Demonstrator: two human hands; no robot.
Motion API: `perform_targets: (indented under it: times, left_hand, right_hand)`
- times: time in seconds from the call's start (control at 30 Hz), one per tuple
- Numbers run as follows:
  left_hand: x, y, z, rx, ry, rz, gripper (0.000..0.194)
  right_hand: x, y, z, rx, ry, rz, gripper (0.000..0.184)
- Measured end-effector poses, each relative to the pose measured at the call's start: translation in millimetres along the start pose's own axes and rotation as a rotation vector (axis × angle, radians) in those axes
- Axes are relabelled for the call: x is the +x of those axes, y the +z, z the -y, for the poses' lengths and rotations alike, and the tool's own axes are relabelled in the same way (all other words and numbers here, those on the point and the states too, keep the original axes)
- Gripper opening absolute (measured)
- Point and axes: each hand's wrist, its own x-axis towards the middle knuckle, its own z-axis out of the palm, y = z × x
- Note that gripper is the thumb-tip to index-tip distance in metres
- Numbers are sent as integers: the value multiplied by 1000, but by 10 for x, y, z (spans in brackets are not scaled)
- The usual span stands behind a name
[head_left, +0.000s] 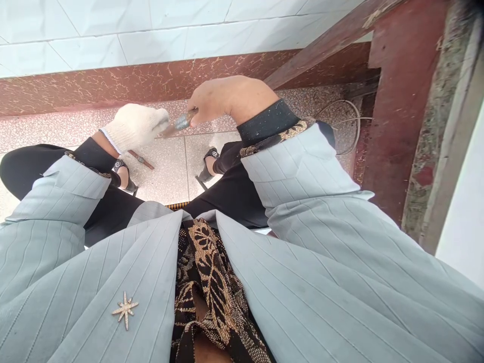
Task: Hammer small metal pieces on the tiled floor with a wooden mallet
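Note:
My right hand [215, 101] is bare and closed around a narrow brown strip with grey wire or cord wound about it [182, 122]. The strip's free end points down and left and is blurred. A white knitted glove covers my left hand [136, 126], whose fingers are curled together right beside that end. Whether they pinch the strip or something else is hidden; the glove's fingertips look smudged grey. On the floor just below my left hand lies a similar brown strip with a grey winding at its middle [141, 159].
A white tiled wall [159, 45] with a reddish-brown skirting [113, 85] runs across the front. Red-painted wooden boards [404, 111] stand at the right, with a slanting beam [325, 45] and a thin pale cable [357, 116]. My sandalled feet [207, 166] rest on the speckled floor [170, 166].

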Motion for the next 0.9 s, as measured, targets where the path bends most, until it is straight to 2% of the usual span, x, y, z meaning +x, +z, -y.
perform_targets:
  times: [0.07, 0.1, 0.13, 0.17, 0.2, 0.23, 0.3, 0.33, 0.4, 0.47, 0.57, 0.67, 0.73, 0.83, 0.9]
  left_hand:
    - [-10, -45, -9, 53, -34, -16, 55]
    - [-19, -75, -15, 73, -45, -30, 56]
    - [-30, -106, -23, 84, -45, -35, 56]
    - [-44, -137, -32, 85, -45, -31, 57]
    - [-57, -162, -42, 75, -48, -31, 57]
    - [-67, -179, -52, 51, -52, -7, 56]
    - [-66, -176, -61, -14, -71, -5, 52]
    - [-54, -155, -58, -40, -63, -9, 51]
    - [-8, -83, -40, -63, -28, -13, 50]
    - [46, 1, -12, -61, 17, 11, 49]
    - [97, 89, 14, -43, 96, 44, 47]
    - [91, 99, 4, -17, 118, 37, 47]
    - [68, 75, -12, 3, 100, 42, 48]
    - [28, 25, -21, 42, 44, 17, 49]
    - [5, -9, -8, 38, 12, -32, 50]
  right_hand:
    - [-84, 44, 191, -188, 276, 319, 33]
    - [-151, 41, 317, -191, 344, 404, 28]
    - [-227, 18, 443, -195, 354, 482, 21]
    - [-309, -22, 556, -197, 281, 562, 12]
    - [-388, -75, 647, -147, 129, 609, 4]
    - [-458, -132, 711, -73, 31, 526, 5]
    - [-556, -227, 765, 150, -132, 214, 18]
    - [-578, -254, 765, 219, -146, 51, 24]
    - [-570, -261, 738, 265, -73, -196, 30]
    - [-517, -225, 706, 231, 40, -319, 29]
    - [-416, -165, 665, 77, 123, -328, 22]
    - [-315, -127, 586, -355, 217, -263, 13]
    - [-266, -90, 495, -501, 194, -193, 12]
    - [-305, 21, 361, -315, 31, -103, 27]
    - [-426, 117, 327, -157, -7, -58, 43]
